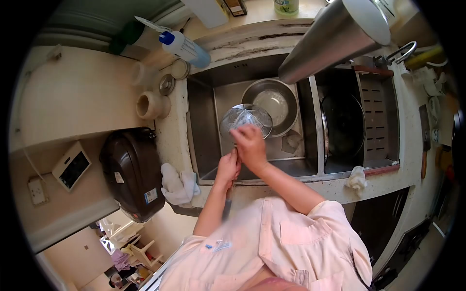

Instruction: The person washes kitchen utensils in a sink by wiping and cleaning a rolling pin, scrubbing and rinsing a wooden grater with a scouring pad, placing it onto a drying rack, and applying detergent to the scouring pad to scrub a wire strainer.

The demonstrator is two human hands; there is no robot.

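Note:
My left hand (227, 168) is wrapped round the handle of a round wire strainer (256, 113), held over the left sink basin (225, 92). Just above it, my right hand (249, 147) has its fingers bent together at the near edge of the strainer; what they pinch, if anything, is hidden. The strainer overlaps the left side of a metal bowl (294, 104) standing in the basin, with a pale round shape inside. A crumpled translucent piece (291, 141) lies on the basin floor below the bowl.
A large metal cylinder (325, 43) juts over the basin from the upper right. Further right sit a dark round pan (344, 126) and a slotted rack (377, 111). A blue-capped bottle (187, 50), wooden mortar (149, 105), white cloth (177, 184) and brown appliance (130, 169) stand left.

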